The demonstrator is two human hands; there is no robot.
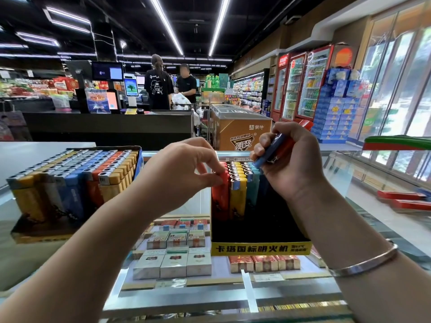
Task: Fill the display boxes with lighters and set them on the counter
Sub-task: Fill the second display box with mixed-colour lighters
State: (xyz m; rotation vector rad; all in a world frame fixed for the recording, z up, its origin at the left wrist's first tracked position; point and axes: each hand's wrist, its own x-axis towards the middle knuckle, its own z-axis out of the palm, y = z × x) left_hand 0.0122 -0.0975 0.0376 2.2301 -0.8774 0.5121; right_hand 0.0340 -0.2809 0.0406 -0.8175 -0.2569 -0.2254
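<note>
Red lighter (223, 180) pinched at its top by left hand (184, 173), frame centre, standing upright at the front of the left column in the black display box (258, 229). Just right and above: right hand (289, 159) curled round a tilted bundle of spare lighters (277, 148), nearer the blue column. Open slots toward the box's near yellow edge. Full box (70, 180) far left on the glass counter (373, 206).

Black display box (258, 231) front stands open; full lighter box (70, 180) crowds the glass counter (373, 206) left
</note>
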